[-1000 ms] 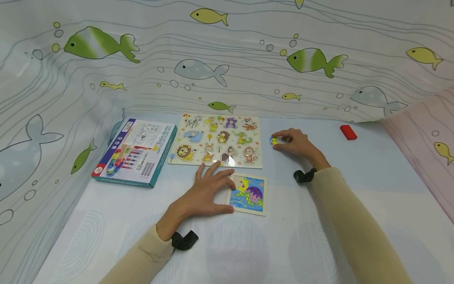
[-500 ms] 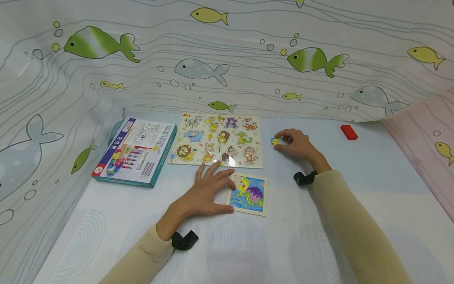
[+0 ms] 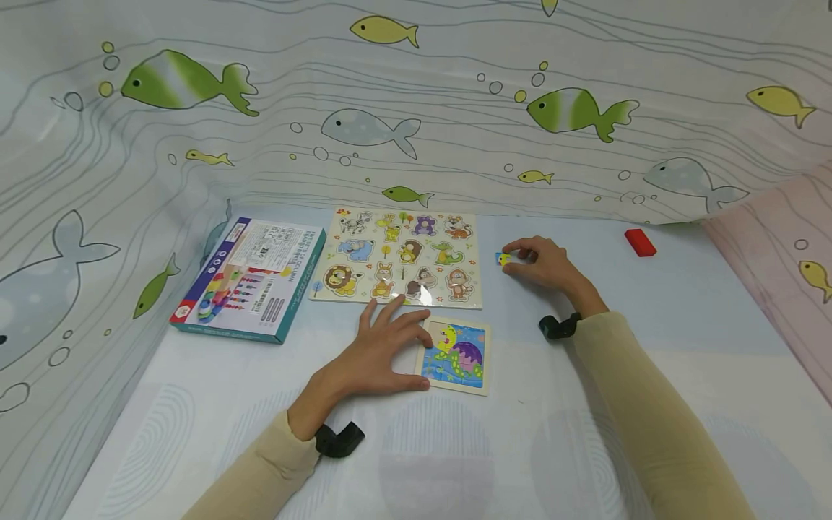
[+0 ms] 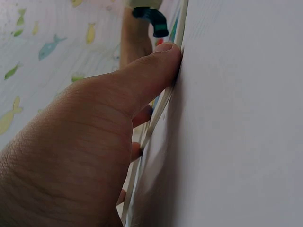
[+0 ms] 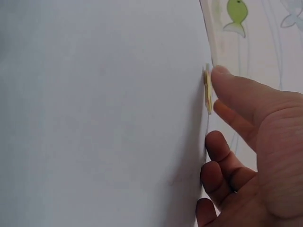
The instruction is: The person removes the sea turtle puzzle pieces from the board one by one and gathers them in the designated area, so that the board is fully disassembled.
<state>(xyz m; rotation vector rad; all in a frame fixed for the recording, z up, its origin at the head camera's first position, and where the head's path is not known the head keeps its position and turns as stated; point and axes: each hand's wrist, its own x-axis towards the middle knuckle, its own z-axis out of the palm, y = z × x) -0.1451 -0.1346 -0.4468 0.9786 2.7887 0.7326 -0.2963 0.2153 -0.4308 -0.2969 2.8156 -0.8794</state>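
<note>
My left hand (image 3: pixel 375 355) spreads its fingers over the left side of a small framed jigsaw puzzle (image 3: pixel 465 355) with a yellow and purple turtle. Its thumb and index finger rest on the puzzle's wooden frame, and other fingertips reach the near edge of a larger animal puzzle board (image 3: pixel 403 258). To the right of that board, my right hand (image 3: pixel 542 264) pinches a small blue and yellow puzzle piece (image 3: pixel 503 258) between thumb and index finger. Seen edge-on in the right wrist view, the thin puzzle piece (image 5: pixel 207 90) is at the tabletop; the other fingers curl loosely beside it.
A flat teal-edged toy box (image 3: pixel 247 278) lies left of the animal board. At the far right sits a red block (image 3: pixel 640 243). Behind everything rises a fish-printed cloth backdrop (image 3: pixel 455 94). Both wrists carry black camera mounts (image 3: pixel 340 440).
</note>
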